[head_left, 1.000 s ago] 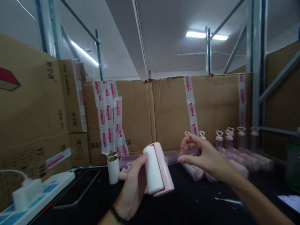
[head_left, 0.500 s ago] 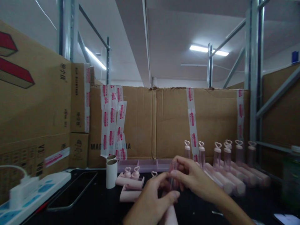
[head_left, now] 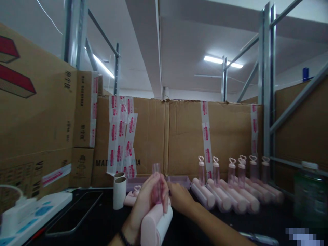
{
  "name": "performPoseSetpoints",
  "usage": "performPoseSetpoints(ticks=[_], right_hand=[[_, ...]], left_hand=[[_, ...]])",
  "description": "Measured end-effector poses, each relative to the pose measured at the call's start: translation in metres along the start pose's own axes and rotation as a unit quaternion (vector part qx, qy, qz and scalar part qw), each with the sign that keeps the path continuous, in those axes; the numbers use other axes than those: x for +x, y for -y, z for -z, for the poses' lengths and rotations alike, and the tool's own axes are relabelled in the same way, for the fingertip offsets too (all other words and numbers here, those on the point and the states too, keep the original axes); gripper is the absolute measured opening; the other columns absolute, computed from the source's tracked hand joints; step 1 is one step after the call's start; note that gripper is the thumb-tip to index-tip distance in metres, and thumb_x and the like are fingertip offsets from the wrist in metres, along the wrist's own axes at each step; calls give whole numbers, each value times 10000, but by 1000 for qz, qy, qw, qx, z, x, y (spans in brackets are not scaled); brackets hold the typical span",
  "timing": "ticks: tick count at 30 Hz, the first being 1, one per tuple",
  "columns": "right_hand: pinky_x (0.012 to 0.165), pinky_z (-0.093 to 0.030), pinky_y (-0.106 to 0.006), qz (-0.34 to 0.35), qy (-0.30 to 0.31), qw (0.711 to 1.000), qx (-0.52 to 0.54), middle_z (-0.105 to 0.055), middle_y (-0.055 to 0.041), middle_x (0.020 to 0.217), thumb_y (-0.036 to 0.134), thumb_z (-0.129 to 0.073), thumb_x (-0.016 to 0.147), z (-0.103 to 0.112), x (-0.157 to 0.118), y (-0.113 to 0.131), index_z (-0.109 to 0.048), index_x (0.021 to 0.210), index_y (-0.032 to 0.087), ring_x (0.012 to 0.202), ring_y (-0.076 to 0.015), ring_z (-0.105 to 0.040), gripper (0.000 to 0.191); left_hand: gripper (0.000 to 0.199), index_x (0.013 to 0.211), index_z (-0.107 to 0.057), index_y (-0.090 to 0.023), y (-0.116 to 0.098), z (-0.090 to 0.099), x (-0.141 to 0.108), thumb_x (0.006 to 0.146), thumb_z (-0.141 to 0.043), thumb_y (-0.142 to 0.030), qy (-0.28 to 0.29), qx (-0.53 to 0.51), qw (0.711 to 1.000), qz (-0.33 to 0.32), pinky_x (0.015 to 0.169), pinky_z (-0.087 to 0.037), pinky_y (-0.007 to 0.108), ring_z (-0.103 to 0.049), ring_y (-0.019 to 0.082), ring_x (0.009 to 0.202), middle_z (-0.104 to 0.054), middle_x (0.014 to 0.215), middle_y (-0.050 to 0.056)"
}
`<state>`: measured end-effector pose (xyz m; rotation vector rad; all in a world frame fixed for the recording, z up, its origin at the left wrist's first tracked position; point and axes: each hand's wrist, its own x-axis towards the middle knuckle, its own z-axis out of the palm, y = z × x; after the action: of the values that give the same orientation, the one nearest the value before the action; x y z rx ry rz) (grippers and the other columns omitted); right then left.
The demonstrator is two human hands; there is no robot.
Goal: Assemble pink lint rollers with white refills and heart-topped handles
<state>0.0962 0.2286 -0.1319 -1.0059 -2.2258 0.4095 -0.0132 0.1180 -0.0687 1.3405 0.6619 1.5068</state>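
Observation:
My left hand [head_left: 148, 196] is wrapped round a pale pink rounded case [head_left: 151, 222], with a white part along its right side. From its far end a clear pink tube [head_left: 156, 188] stands upright, open at the top, beside my fingers. Just behind and to the right, my right hand [head_left: 180, 196] reaches down in front of a translucent purple tray [head_left: 183, 181]; its fingertips are hidden. Left of my hands, a heart-topped pink cap [head_left: 137, 188] sits by another pink piece [head_left: 130, 199], partly covered by my left hand.
Several pink cases [head_left: 225, 196] with capped upright tubes line up at right. Two white cardboard tubes [head_left: 119, 193] stand left of centre. A phone [head_left: 74, 213] and a power strip [head_left: 46, 208] lie at left, a pen [head_left: 260, 238] and green bottle [head_left: 310, 194] at right. Cardboard [head_left: 184, 136] walls the back.
My hands have come apart: the left moved leftward with the pink case and tube, now plainly upright. My right hand let go of the tube and moved down beside it. The view shifted slightly.

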Motion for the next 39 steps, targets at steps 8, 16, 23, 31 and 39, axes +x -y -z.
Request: performPoseSetpoints(ticks=[8,16,23,31,39], right_hand=[[739,-490,-333,4,-94,984,149,-668,-71,878,280,-543,912,14,-8,0,-526,776,210,846,-221,-653,154],[571,-540,-256,15,-163,897,412,-634,15,766,470,-608,897,69,-59,5,-507,886,223,613,-128,-621,267],[564,-525,-209,53,-141,824,547,-661,15,834,329,-705,879,74,-79,12,-593,965,226,624,-99,-603,175],[632,-522,-229,73,-108,848,514,-644,1,839,336,-712,873,70,-82,16,-600,867,212,714,-126,-598,167],[549,-390,-198,45,-131,868,477,-578,38,702,390,-686,897,62,-85,12,-516,783,211,612,-95,-492,272]], left_hand=[[344,743,-547,-204,-1,-5,-5,846,-650,-515,-26,137,989,-53,461,-393,210,-516,95,439,-548,557,-52],[185,860,-636,-248,2,-25,-21,917,-578,-414,24,464,878,-118,622,-401,261,-597,188,672,-668,754,4],[316,1061,-629,-316,12,-20,-18,956,-445,-550,26,655,749,-96,676,-330,303,-678,248,812,-745,941,3],[281,978,-604,-283,14,-18,-21,984,-424,-499,29,712,680,-171,626,-292,325,-663,234,683,-746,847,-5],[358,1090,-526,-257,12,-22,-24,1016,-272,-498,64,795,591,-121,667,-461,448,-697,319,767,-740,948,31]])
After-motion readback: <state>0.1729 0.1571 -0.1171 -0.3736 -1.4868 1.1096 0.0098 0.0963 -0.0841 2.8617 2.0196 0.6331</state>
